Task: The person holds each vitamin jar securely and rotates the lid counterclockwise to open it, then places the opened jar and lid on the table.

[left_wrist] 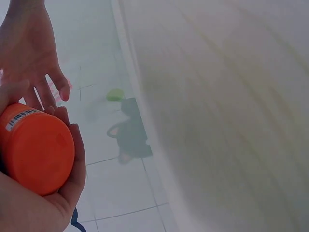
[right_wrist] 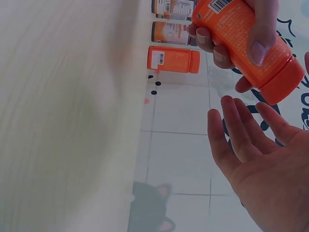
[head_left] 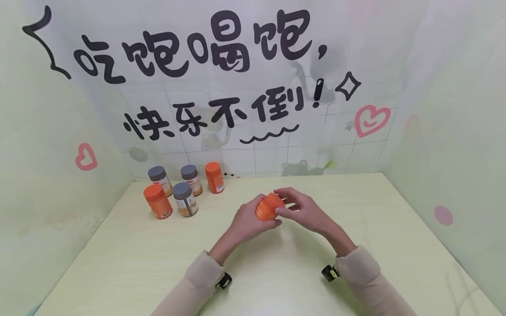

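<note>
Tabletop booth (head_left: 454, 131): pale table (head_left: 379, 210) enclosed by cartoon-printed walls (head_left: 253, 160)

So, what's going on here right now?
A person's left hand holds an orange bottle up off the table, tilted, with its cap on. The right hand is close by the cap, fingers spread and not wrapped around it. Five more bottles stand toward the back left of the table: two orange bottles and three with grey caps.
</note>
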A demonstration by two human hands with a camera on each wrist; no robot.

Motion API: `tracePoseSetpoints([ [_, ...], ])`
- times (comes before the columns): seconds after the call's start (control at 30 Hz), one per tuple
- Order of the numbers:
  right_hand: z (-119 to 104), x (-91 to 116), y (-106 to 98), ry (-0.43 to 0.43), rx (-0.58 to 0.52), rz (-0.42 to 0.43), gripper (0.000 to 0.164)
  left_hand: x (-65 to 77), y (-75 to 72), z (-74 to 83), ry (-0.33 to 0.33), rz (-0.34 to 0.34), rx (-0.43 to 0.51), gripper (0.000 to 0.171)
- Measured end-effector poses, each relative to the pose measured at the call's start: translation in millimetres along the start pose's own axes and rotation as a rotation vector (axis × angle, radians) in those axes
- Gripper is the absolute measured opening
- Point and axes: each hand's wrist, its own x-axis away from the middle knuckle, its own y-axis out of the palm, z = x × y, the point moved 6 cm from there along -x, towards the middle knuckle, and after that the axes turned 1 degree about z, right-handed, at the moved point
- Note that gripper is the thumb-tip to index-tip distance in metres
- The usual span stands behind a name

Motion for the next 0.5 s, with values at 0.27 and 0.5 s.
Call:
tracePoseSetpoints([
  [0.27,-0.8,1.7,5.5,-0.014,-0.015,-0.017,0.049,3.3,2.6,2.9,0.025,-0.024,-0.033,0.044],
  [0.5,-3.1,4.2,10.2,0.003,-0.009,-0.028,0.043,8.6,3.7,4.0,0.034,-0.030,-0.090,0.046],
])
